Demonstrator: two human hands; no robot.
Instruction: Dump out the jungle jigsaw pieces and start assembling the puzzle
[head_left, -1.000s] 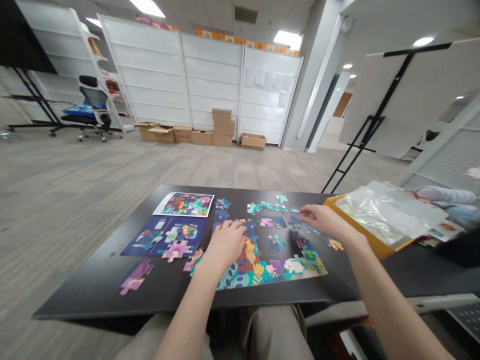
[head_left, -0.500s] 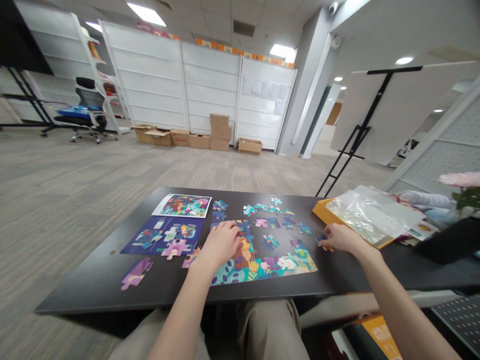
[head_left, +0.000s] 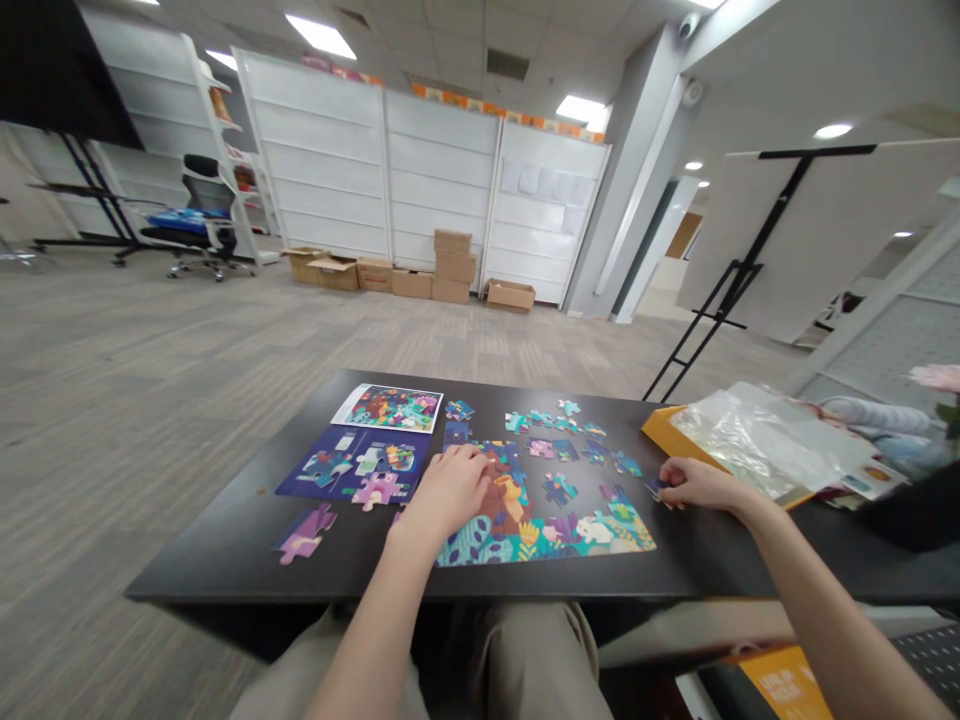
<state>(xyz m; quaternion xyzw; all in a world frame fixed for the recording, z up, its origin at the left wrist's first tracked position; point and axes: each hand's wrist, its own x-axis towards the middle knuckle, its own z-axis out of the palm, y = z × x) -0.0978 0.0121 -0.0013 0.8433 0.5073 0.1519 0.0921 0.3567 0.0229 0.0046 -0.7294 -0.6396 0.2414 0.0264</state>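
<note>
A partly joined puzzle (head_left: pixel 517 545) lies near the front edge of the black table (head_left: pixel 247 550). My left hand (head_left: pixel 456 488) rests on its upper left part, palm down with the fingers slightly spread, covering some of it. Right of the puzzle, my right hand (head_left: pixel 690 484) is closed on a small dark puzzle piece (head_left: pixel 657 489) at the tabletop. Several loose pieces, such as a blue and teal one (head_left: pixel 559 488) and a pink one (head_left: pixel 541 449), lie between and beyond my hands.
At the left are a picture sheet (head_left: pixel 390 408), a purple booklet (head_left: pixel 311 470) with pieces on it, and a purple piece (head_left: pixel 307 533). An orange box (head_left: pixel 664 429) holding clear plastic stands at the right, near a black vase (head_left: pixel 907 508).
The view has shifted, so the table and both hands appear farther right. My left hand stays on the puzzle, and my right hand still holds the dark piece.
</note>
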